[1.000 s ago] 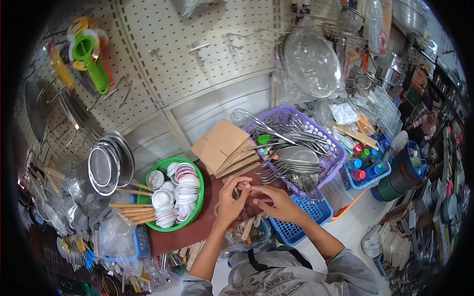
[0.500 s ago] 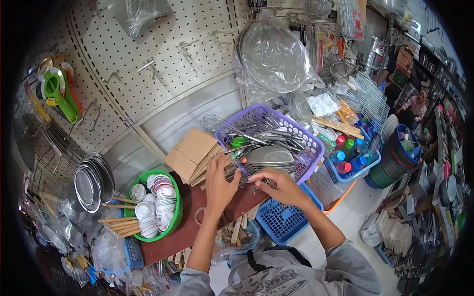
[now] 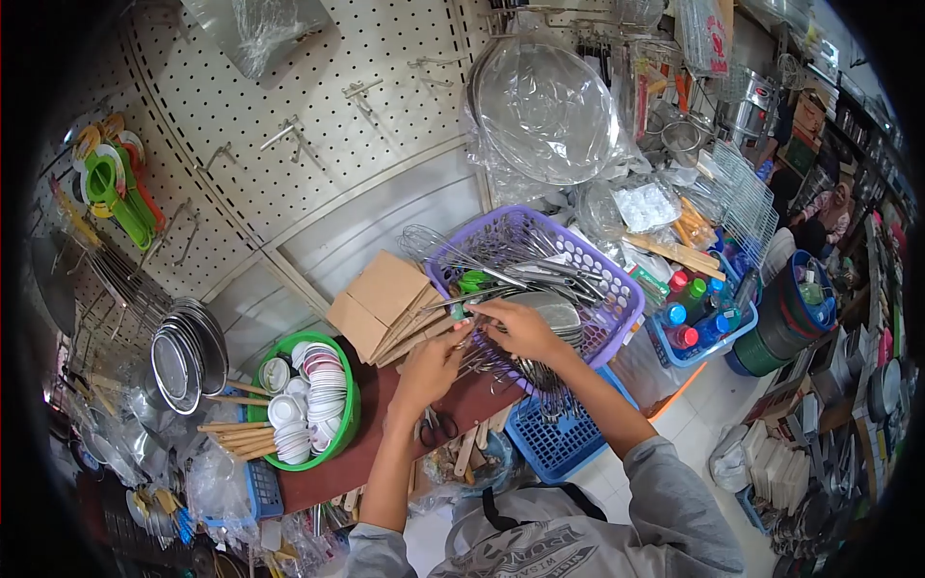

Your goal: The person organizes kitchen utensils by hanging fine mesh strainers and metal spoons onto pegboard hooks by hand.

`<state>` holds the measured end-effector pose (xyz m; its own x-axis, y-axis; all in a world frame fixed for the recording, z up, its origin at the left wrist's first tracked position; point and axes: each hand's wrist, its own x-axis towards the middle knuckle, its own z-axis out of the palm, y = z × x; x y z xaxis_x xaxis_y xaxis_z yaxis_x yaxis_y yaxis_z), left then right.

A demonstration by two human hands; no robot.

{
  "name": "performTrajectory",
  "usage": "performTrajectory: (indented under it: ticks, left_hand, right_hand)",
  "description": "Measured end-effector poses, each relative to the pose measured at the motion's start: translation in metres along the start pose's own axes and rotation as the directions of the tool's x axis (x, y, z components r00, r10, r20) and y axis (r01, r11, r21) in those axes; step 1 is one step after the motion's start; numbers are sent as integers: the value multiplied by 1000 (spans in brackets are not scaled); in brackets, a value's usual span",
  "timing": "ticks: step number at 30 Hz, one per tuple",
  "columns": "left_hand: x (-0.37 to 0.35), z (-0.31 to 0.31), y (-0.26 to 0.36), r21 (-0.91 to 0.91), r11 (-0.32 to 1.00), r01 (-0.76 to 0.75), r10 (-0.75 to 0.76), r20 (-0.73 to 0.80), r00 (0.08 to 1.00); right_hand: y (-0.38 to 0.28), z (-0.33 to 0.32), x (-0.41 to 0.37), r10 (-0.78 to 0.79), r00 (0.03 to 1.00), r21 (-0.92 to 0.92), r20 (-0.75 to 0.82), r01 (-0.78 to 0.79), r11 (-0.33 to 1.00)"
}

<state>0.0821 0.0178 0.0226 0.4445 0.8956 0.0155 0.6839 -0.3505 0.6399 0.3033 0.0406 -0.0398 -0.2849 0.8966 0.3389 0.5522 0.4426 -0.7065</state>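
Note:
My left hand point(image 3: 433, 364) is closed in a pinch at the front edge of the purple basket point(image 3: 631, 306). Close beside it, my right hand point(image 3: 518, 329) is also closed, its fingertips nearly meeting the left ones. What lies between the fingers is too small to make out. Thin metal utensils fan out below the right hand. Inside the basket are a whisk point(image 3: 431, 243), several metal utensils and a stack of metal pieces partly hidden by my right hand. Left of the hands lies a pile of brown cardboard pieces point(image 3: 376, 297). Scissors point(image 3: 436, 426) rest on the dark red table below my left wrist.
A green basin point(image 3: 344, 424) with white bowls and wooden-handled tools stands at the left. A blue basket point(image 3: 554, 453) is below my right forearm. Colourful bottles fill a light blue basket point(image 3: 689, 358) at the right. Strainers point(image 3: 178, 371) hang on the pegboard; another person sits far right.
My hands have drawn together and my left hand has gone from spread fingers to a pinch. The scissors now show below the left wrist. The view has shifted slightly.

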Motion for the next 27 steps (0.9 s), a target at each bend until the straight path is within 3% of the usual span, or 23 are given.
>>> performTrajectory:
  ticks: [1,4,6,9,12,16,22,25,27]
  left_hand:
    - [-2,0,2,6,1000,-2,2,-10,1000]
    - [-3,2,-6,125,968,-215,233,-146,962]
    - [-7,3,-1,158,969,-191,222,-205,953]
    - [-12,7,1,194,961,-198,247,-275,929]
    - [-16,8,2,249,936,-248,322,-321,891]
    - [-20,6,7,397,871,-291,438,-359,824]
    - [-22,7,8,298,886,-354,454,-407,793]
    - [-19,8,1,218,900,-378,436,-423,794]
    - [-19,7,2,139,920,-366,391,-374,841]
  right_hand:
    - [3,0,2,11,1000,4,-2,-11,1000]
    - [18,10,6,-14,997,42,-72,17,999]
    - [21,11,8,-26,993,79,-112,35,996]
    - [10,5,5,98,987,225,-126,-68,972]
    - [6,5,6,65,989,136,-135,-46,990]
    - [0,0,7,108,992,161,-72,-95,982]
    - [7,3,1,66,989,277,-133,-27,960]
    - [4,-5,1,64,996,313,-66,-40,949]
    - [4,-17,3,12,999,305,31,-21,952]
